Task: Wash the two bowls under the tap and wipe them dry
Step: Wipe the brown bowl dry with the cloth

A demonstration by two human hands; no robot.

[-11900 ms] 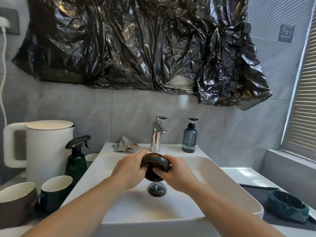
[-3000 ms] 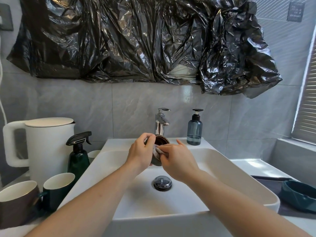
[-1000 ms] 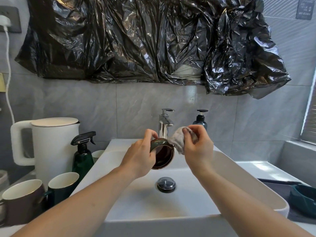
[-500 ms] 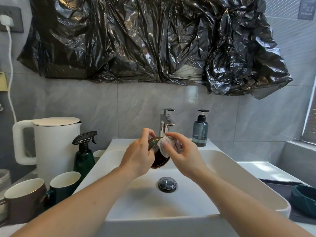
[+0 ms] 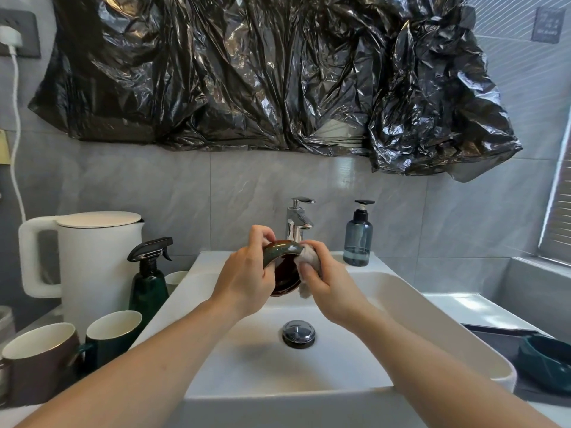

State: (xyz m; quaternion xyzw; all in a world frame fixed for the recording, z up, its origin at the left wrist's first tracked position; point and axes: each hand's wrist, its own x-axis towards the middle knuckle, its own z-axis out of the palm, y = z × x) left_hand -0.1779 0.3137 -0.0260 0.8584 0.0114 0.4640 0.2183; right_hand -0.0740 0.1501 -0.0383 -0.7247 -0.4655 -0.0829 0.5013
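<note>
Head view shows your left hand [image 5: 247,279] curled round the brown bowl [image 5: 284,267], thumb over its greenish outer rim and fingers behind, holding it tipped on edge above the back half of the sink [image 5: 401,307] with its dark inside facing right. Your right hand [image 5: 327,282] is closed on a crumpled grey cloth [image 5: 309,264] and presses it against the bowl's right rim and inner wall; a tail of the cloth hangs below your fingers. Both hands are just in front of the chrome tap [image 5: 298,223], which stands at the middle of the sink's back edge; you can see no water at its spout. The drain plug [image 5: 298,333] sits in the basin floor below the hands.

Your second bowl, the dark green bowl [image 5: 547,362], rests upright on a dark mat [image 5: 494,338] on the counter past the sink's right edge, well apart from both hands. A blue soap dispenser [image 5: 358,239] stands at the back right corner of the sink. Along the sink's left edge stand a white kettle [image 5: 92,261], a green spray bottle [image 5: 148,279], a green mug [image 5: 112,338] and a brown mug [image 5: 40,362]. Black plastic sheeting [image 5: 262,75] hangs on the tiled wall above.
</note>
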